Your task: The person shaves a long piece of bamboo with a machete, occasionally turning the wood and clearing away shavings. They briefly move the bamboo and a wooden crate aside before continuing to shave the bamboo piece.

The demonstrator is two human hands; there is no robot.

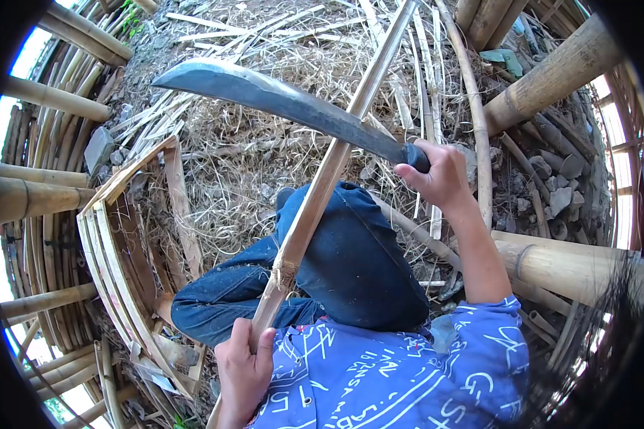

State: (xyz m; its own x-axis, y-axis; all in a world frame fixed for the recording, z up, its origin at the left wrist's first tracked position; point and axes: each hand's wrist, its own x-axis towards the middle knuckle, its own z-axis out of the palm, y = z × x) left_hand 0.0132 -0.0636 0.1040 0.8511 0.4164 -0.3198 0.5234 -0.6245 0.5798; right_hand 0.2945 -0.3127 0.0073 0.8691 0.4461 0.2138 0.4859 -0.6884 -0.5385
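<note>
A long bamboo strip (pixel 315 200) is gripped at its near end by the left hand (pixel 242 368), whose fingers are wrapped fully around it low in the scene, just above a blue patterned shirt (pixel 401 372). From that hand the strip is carried up and to the right, over a knee clad in blue denim (pixel 350 250), and on toward the far top of the view. Further off and to the right, the dark handle of a curved machete (pixel 286 104) is enclosed in the tightly closed right hand (pixel 440 175). The blade is stretched far to the left and is laid across the strip, apparently touching it where the two cross. On the near left, a stack of split bamboo slats (pixel 111 264) is seen leaning. Beyond, the ground is covered with dry shavings (pixel 265 154), and thick bamboo poles (pixel 551 75) are set at the right.
</note>
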